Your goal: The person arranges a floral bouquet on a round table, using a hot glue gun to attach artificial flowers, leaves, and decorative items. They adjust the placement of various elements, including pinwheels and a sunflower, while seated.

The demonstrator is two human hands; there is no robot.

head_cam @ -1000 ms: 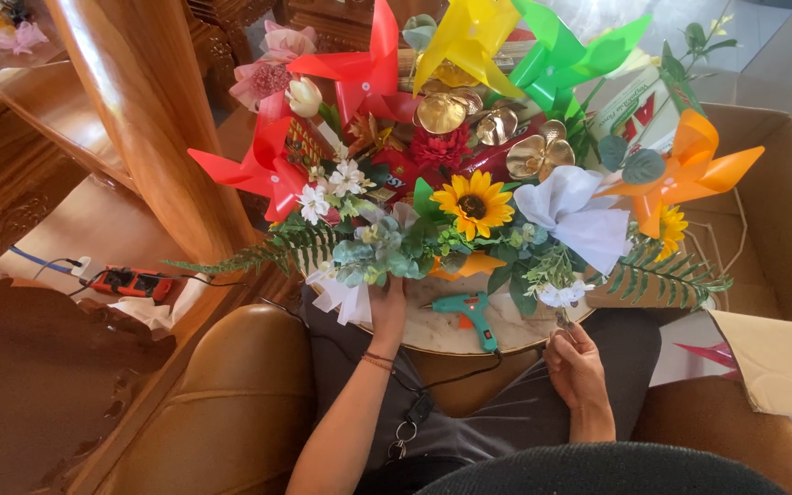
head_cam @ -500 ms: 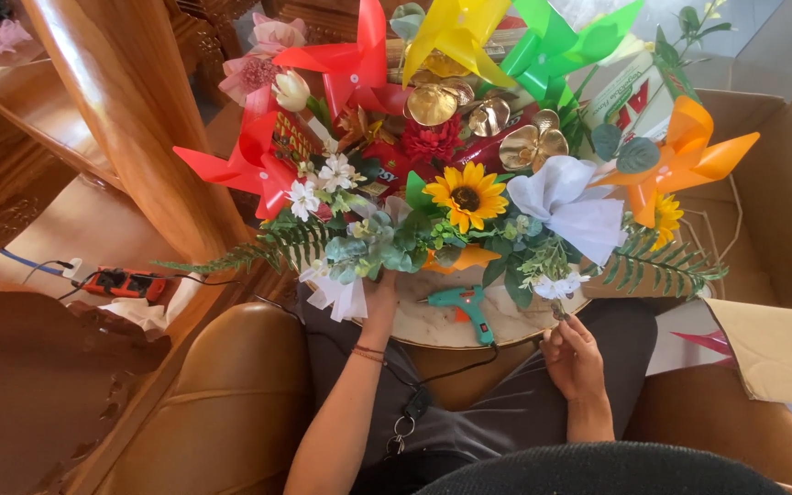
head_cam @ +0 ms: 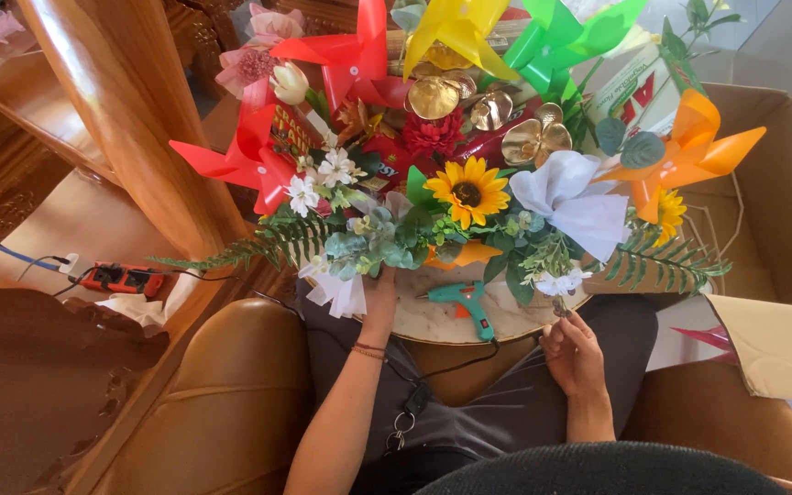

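A big arrangement sits on a round marble tabletop (head_cam: 451, 323) over my lap, with a sunflower (head_cam: 467, 191) at its middle, gold flowers, a white fabric flower (head_cam: 572, 200) and red, yellow, green and orange pinwheels. My left hand (head_cam: 379, 295) reaches under the grey-green leaves at the front left; its fingers are hidden by foliage. My right hand (head_cam: 572, 348) pinches the stem of a small white flower sprig (head_cam: 561, 284) at the front right edge. A teal glue gun (head_cam: 465, 301) lies on the tabletop between my hands.
An open cardboard box (head_cam: 781, 211) stands on the right. A thick wooden post (head_cam: 130, 119) rises on the left. A red power strip (head_cam: 123, 278) with cables lies on the floor at left. Brown leather chair arms (head_cam: 222, 394) flank my legs.
The view has shifted slightly, so the arrangement sits a little higher and further left. My right hand still holds the white sprig at the front right edge. My left hand stays under the leaves.
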